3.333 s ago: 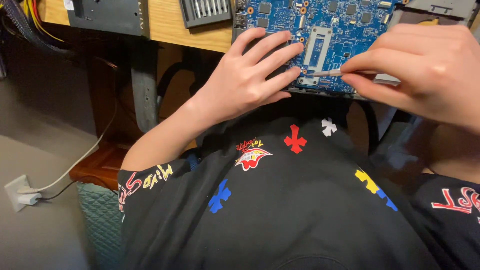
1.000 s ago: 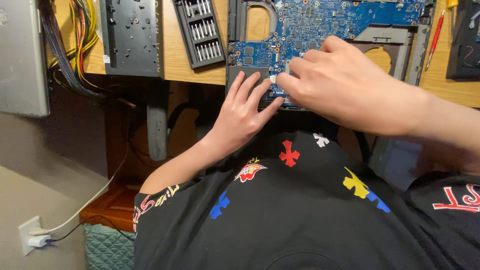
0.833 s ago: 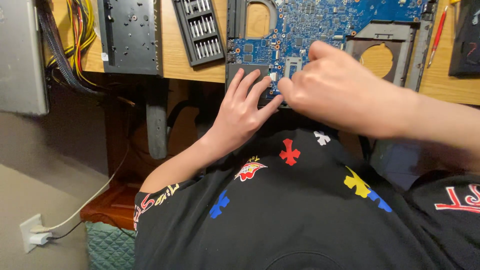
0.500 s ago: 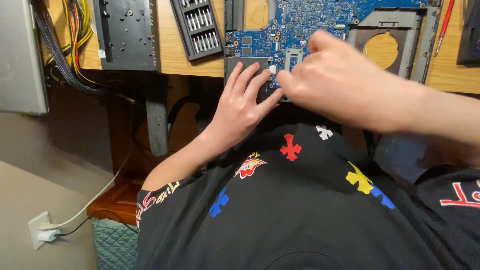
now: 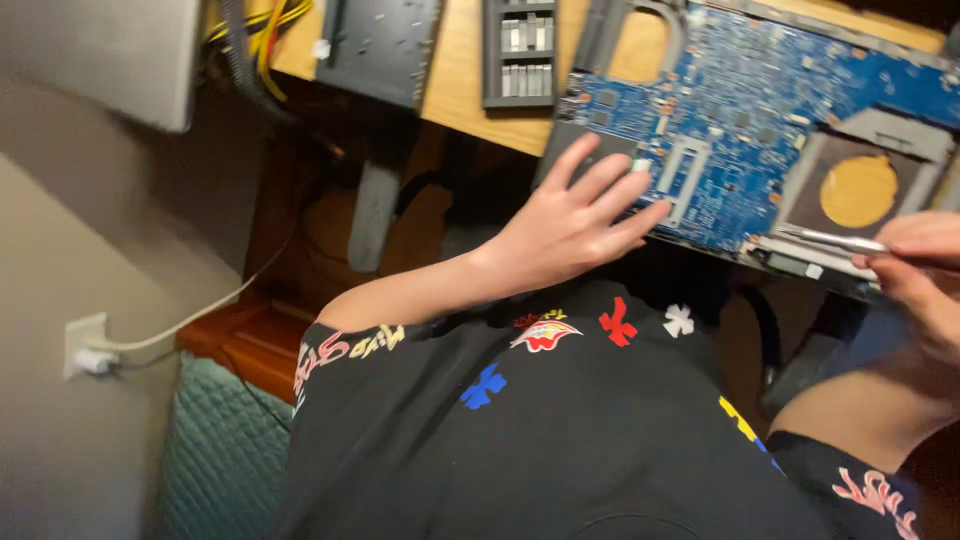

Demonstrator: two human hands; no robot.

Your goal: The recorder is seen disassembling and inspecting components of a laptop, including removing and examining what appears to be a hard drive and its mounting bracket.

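A blue circuit board [image 5: 760, 110] lies on the wooden desk [image 5: 455, 75], its near edge overhanging toward me. My left hand [image 5: 575, 225] rests flat on the board's near left corner, fingers spread, holding nothing. My right hand [image 5: 925, 275] is at the right edge of view, closed on thin metal tweezers [image 5: 830, 238] whose tip points left over the board's near edge, below a grey bracket with a round gold opening [image 5: 858, 190].
A black tray of screwdriver bits [image 5: 520, 50] and a dark metal plate [image 5: 380, 45] lie on the desk to the left. Bundled cables [image 5: 250, 30] hang at far left. A wall socket with a white cord [image 5: 85, 350] is low left.
My right hand has pulled away from the board's middle to the right edge, now showing the tweezers. The view swung right and tilted. My left hand stays on the board.
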